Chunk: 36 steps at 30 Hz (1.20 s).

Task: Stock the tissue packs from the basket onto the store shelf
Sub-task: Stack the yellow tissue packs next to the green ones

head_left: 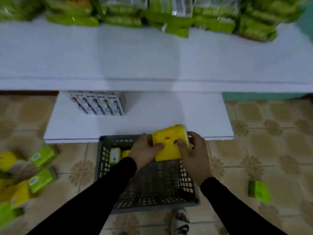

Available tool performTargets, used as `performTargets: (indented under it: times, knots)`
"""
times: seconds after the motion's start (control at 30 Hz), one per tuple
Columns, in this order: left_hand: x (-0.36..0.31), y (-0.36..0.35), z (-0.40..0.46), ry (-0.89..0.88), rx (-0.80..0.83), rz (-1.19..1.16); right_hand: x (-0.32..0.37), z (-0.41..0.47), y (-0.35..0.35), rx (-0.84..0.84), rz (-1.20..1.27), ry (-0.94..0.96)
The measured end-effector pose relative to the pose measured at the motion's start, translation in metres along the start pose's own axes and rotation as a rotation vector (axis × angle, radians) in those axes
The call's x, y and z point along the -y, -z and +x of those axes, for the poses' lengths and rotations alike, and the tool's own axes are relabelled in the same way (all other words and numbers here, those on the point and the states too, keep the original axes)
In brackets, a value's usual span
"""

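Left hand: fingers curled round the left edge of a yellow tissue pack, thumb laid across its top face. Right hand: thumb on the top face, fingers wrapped round the right edge of the same pack. Both sleeves black.

Yellow tissue pack: held between both hands, above the far end of a dark grey basket and just short of the low shelf.

Basket: on the tiled floor, against the low shelf's front edge; a green-and-white pack lies inside at far left.

Low shelf: white, bearing boxed toothbrushes at its back.

Upper shelf: white, green packs along its rear.

Floor: yellow and green packs at left, one green pack at right.
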<state>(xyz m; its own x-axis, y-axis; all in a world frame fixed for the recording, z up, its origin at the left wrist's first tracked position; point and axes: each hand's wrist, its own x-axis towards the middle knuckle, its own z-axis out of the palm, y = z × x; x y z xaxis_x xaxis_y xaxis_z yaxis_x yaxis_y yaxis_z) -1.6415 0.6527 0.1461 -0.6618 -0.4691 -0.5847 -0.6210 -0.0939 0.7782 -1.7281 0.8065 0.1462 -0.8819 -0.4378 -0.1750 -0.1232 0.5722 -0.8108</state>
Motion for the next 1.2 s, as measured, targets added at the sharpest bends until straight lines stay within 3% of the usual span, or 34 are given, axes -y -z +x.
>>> performTargets:
  times: [0.13,0.27,0.5,0.73,0.97,1.1,1.2]
  knots:
    - [-0.138,0.056,-0.106,-0.213,-0.014,0.193,0.133,-0.029,0.085,-0.129,0.146,0.109]
    - [-0.257,0.091,-0.199,-0.382,0.067,0.201,0.239,-0.066,0.173,-0.217,0.285,0.240]
    - [-0.423,0.093,-0.317,-0.679,0.049,0.274,0.354,-0.105,0.311,-0.396,0.232,0.473]
    - [-0.541,0.035,-0.346,-0.784,-0.080,0.146,0.400,-0.061,0.424,-0.481,0.174,0.585]
    - [-0.635,-0.033,-0.307,-0.711,-0.147,0.108,0.416,0.035,0.520,-0.323,-0.102,0.649]
    - [-0.655,-0.048,-0.293,-0.737,-0.155,0.420,0.413,0.090,0.541,-0.231,-0.282,0.570]
    - [-0.673,-0.038,-0.291,-0.916,-0.451,0.732,0.413,0.114,0.542,-0.211,-0.303,0.585]
